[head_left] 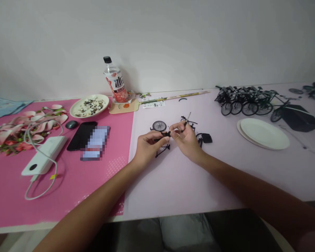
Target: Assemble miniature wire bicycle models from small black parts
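Observation:
Over the pale sheet, my left hand (150, 144) pinches a small black bicycle part (168, 134) between thumb and fingers. My right hand (185, 139) meets it there, its thumb and fingertips closed at the same part. Tucked in the right hand is a small screwdriver (188, 117), its metal shaft pointing up and away. Behind the left hand lies a spoked toy wheel (159, 126). A black frame piece (163, 151) shows just below the hands. Beside the right hand is a flat black piece (207, 138), with more thin black parts partly hidden behind the fingers.
Several black model bicycles (245, 99) stand at the back right, near stacked white plates (265, 134). To the left are a drink bottle (117, 84), a bowl of small pieces (89, 106), phones (82, 136), a white power bank (44, 155) with cable, and artificial flowers (23, 129).

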Demonstrator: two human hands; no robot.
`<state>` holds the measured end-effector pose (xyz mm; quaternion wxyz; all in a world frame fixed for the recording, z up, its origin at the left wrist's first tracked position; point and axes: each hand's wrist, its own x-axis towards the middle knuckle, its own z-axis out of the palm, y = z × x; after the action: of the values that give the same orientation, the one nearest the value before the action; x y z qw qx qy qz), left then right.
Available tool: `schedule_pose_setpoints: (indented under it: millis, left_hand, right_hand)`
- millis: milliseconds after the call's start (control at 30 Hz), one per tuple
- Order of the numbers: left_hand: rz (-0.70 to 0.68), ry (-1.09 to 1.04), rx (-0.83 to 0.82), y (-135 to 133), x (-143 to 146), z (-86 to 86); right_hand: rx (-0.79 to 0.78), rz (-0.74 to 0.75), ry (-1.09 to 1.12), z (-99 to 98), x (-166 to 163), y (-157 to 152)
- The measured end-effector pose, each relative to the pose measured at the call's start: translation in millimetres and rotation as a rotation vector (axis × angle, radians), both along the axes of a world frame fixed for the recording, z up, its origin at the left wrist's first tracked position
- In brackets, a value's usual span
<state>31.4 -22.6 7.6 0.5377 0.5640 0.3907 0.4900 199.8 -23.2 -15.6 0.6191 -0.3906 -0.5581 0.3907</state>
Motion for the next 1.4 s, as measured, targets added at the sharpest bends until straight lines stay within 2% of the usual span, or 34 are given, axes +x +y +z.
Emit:
schedule_pose_setpoints:
  millis: [367, 733, 933, 1133, 1400]
  left_hand:
    - [0.037, 0.020, -0.025, 1.3, -1.6, 2.7]
    - [0.042, 0.048, 0.020, 2.4, -3.9, 2.7]
    - [0.041, 0.073, 0.055, 2.9, -3.9, 4.0]
    - [0.030, 0.096, 0.111, 2.8, -4.1, 3.1]
    - [0.040, 0.088, 0.043, 1.8, -5.0, 7.7]
  right_hand:
    - [-0.004, -0.014, -0.035, 6.9, 3.2, -0.2]
    - [-0.122, 0.036, 0.011, 12.0, 3.2, -2.4]
    - [-0.046, -0.007, -0.031, 8.2, 1.7, -2.7]
    - [-0.041, -0.016, -0.027, 4.5, -0.9, -3.5]
    - [0.023, -0.080, -0.108, 11.0, -2.3, -9.8]
